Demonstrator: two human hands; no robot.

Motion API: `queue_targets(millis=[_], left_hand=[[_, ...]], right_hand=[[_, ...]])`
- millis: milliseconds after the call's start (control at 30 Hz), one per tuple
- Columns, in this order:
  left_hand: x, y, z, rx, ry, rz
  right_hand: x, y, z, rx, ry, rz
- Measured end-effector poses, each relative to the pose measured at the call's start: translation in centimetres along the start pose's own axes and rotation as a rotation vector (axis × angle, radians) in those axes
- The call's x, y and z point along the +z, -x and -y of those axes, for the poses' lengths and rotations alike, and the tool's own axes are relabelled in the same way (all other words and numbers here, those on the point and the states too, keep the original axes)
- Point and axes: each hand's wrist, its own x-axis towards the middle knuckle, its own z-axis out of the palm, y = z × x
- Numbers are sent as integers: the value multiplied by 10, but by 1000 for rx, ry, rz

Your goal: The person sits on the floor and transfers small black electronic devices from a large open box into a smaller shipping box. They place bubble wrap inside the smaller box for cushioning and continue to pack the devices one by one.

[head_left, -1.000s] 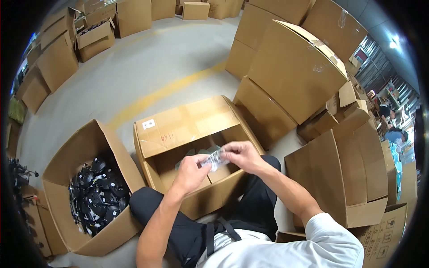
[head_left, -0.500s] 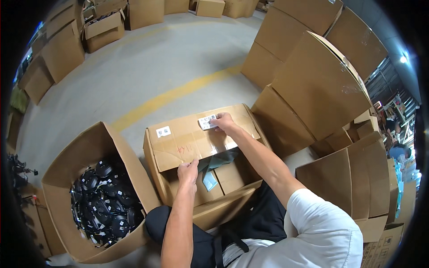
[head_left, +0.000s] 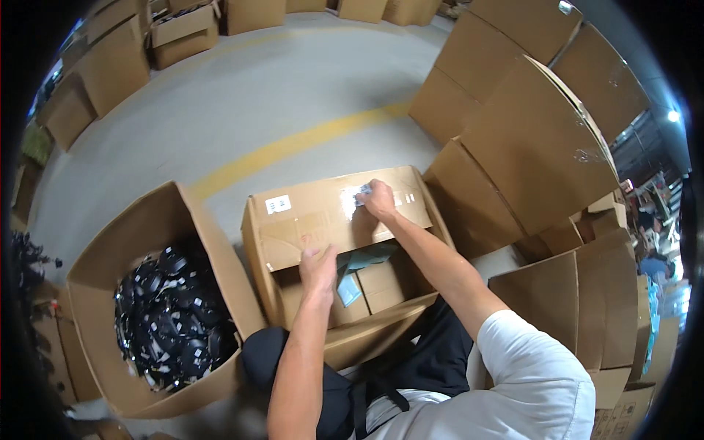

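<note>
On box flap (head_left: pixel 323 216), outstretched right hand (head_left: pixel 379 199)

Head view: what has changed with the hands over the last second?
Both hands held a small clear packet together; they have parted. The right hand carried it out onto the closed flap, the left hand dropped to the flap's edge. The box of black parts stayed put.
</note>
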Motion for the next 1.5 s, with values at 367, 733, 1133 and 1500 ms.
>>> queue_targets(millis=[367,733,1133,1500], left_hand=[[-12,55,-63,222,-94,-8],[-291,18,-96,604,-415,-401],[-458,-62,57,-328,-927,-544],[-207,175,-132,1213,-1124,-343]], right_hand=[[2,82,17,-532,3,396],[-83,293,-18,-217,-136,565],[-61,325,13,-261,103,450],[-124,288,168,-61,-1390,649]])
